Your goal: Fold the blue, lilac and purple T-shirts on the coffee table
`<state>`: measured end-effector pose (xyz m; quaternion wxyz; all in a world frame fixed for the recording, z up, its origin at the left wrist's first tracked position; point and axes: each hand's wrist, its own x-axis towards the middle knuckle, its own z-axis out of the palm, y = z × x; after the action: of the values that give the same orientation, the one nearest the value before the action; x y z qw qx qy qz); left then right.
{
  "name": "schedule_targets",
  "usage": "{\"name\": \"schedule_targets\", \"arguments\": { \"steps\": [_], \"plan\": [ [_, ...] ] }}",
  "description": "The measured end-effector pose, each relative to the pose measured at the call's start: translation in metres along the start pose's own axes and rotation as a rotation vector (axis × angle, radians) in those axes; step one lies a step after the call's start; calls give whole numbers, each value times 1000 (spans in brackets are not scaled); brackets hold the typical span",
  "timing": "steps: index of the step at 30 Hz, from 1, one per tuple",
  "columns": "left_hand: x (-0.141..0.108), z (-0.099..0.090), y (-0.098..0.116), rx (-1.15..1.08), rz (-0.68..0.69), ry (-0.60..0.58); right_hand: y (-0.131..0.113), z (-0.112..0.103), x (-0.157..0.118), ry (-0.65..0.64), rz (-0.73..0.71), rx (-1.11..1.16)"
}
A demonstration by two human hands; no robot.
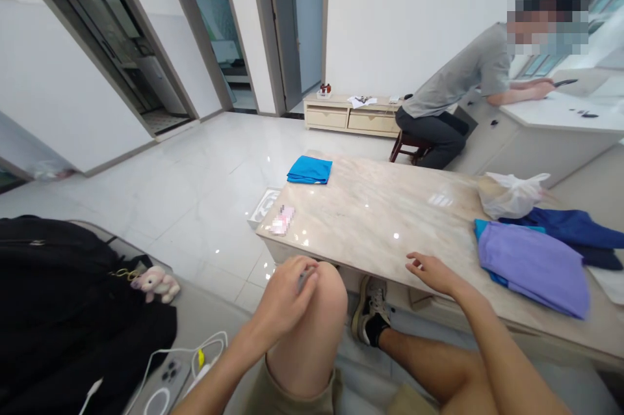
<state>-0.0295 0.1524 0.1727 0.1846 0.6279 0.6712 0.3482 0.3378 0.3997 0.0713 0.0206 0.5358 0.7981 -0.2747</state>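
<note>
My left hand (285, 294) rests over my bare left knee (312, 324), its fingers closed on a small grey object (305, 278) that is partly hidden. My right hand (431, 274) hovers at the front edge of a marble-topped low table (370, 220), fingers apart and holding nothing. A folded purple garment (533, 270) lies on the table to the right of that hand, with a navy garment (565, 226) and a white plastic bag (511, 195) beyond it. A folded blue cloth (309, 170) and a small pink blurred item (283, 220) lie on the table's left part.
A black backpack (58, 291) with a pink plush toy (156, 283) sits on the seat to my left, beside a phone (168, 379) and white cable (205, 353). A seated person (453, 90) works at a white counter (550, 112) beyond the table.
</note>
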Motion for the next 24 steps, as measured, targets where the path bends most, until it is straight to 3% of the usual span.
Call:
{"name": "schedule_targets", "arguments": {
  "steps": [3,5,8,11,13,19,22,24],
  "plan": [
    [9,1,29,59,86,-50,9,7,-20,16,5,14],
    [20,3,42,80,145,-86,29,10,-34,56,7,71],
    [40,14,52,96,209,-105,70,14,-49,96,26,113],
    [61,38,52,129,248,-163,100,11,-53,98,104,37],
    [77,60,52,166,285,-275,102,3,-57,133,170,-37],
    [148,119,80,318,429,-666,61,-25,-59,320,289,-127],
    [183,144,82,343,431,-868,65,-25,-43,326,393,-125],
    [198,159,71,474,418,-919,75,-22,-37,347,441,-137]
  ]
}}
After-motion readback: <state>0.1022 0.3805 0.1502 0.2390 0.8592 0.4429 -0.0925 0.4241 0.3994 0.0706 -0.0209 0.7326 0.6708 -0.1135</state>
